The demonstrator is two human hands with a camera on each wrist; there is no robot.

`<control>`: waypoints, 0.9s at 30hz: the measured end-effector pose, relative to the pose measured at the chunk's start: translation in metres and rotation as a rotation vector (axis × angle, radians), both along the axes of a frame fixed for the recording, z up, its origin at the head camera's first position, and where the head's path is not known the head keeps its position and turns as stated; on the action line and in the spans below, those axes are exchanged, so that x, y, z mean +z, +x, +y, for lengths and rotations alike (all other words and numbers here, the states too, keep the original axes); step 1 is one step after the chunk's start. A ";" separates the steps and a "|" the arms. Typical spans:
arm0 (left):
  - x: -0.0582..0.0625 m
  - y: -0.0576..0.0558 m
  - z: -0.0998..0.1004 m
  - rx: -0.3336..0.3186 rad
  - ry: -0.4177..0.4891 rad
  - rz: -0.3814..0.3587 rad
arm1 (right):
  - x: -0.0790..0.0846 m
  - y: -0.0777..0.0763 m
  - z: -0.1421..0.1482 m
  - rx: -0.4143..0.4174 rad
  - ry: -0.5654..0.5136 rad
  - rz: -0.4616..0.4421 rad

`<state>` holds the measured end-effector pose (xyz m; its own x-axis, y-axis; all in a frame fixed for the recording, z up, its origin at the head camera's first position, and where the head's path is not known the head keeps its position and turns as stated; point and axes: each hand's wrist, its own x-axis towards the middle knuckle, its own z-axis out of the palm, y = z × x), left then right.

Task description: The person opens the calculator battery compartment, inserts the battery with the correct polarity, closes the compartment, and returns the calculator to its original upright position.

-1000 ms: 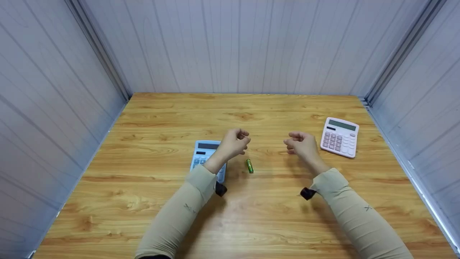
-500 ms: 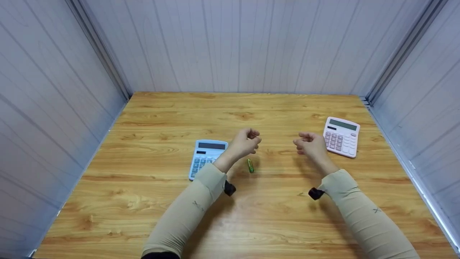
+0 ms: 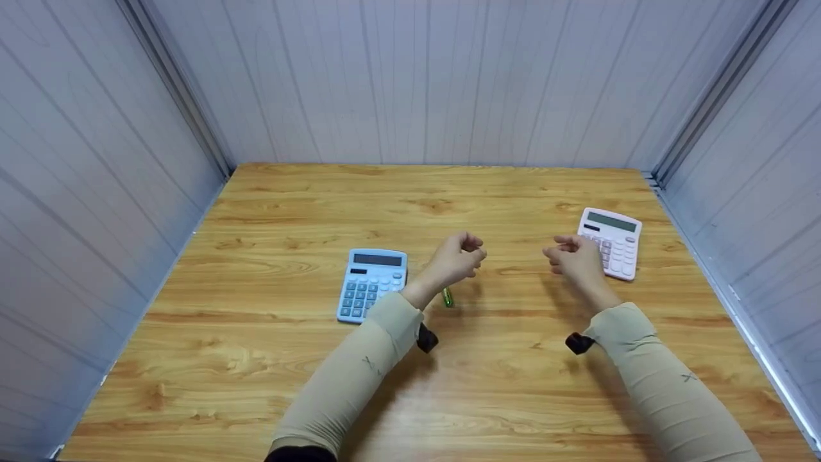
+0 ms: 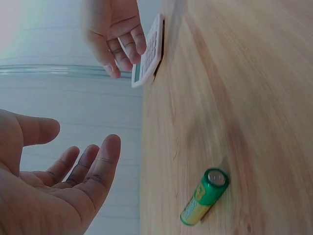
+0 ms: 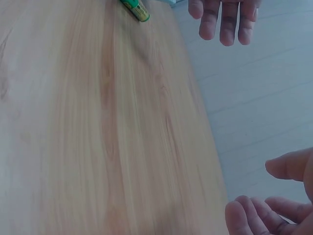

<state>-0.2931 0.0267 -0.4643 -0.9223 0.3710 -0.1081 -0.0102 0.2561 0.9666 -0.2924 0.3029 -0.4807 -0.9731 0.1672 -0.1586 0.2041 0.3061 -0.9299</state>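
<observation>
My left hand (image 3: 452, 262) hovers above the table with its fingers loosely bent and nothing in them. Below its wrist lies a green and yellow battery (image 4: 205, 196), partly covered by the wrist in the head view. A blue calculator (image 3: 375, 279) rests flat to the left of that hand, its lower right corner behind the sleeve. My right hand (image 3: 577, 263), also holding nothing, is raised with relaxed fingers and overlaps the lower left of a pink calculator (image 3: 622, 247). The two hands face each other across a gap.
The wood-grain table (image 3: 256, 372) is enclosed by a pale panelled back wall (image 3: 423, 83) and side walls. A black wrist camera (image 3: 426, 338) hangs under the left cuff, another black camera (image 3: 579, 343) under the right one.
Both hands have drifted to the right. The left has uncovered most of the blue calculator and now partly covers the battery; the right now overlaps the pink calculator.
</observation>
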 end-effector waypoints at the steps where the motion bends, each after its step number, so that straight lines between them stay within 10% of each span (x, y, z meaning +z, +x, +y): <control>1: 0.000 0.000 0.002 -0.001 -0.003 -0.001 | 0.000 0.000 0.002 -0.005 0.006 0.000; 27: -0.012 -0.001 0.041 -0.052 0.038 0.070 | 0.002 0.002 0.043 -0.086 0.242 0.089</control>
<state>-0.2940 0.0680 -0.4766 -0.9066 0.4211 -0.0287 0.0702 0.2177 0.9735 -0.2907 0.3461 -0.4791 -0.9620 0.2723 -0.0182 0.1595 0.5069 -0.8471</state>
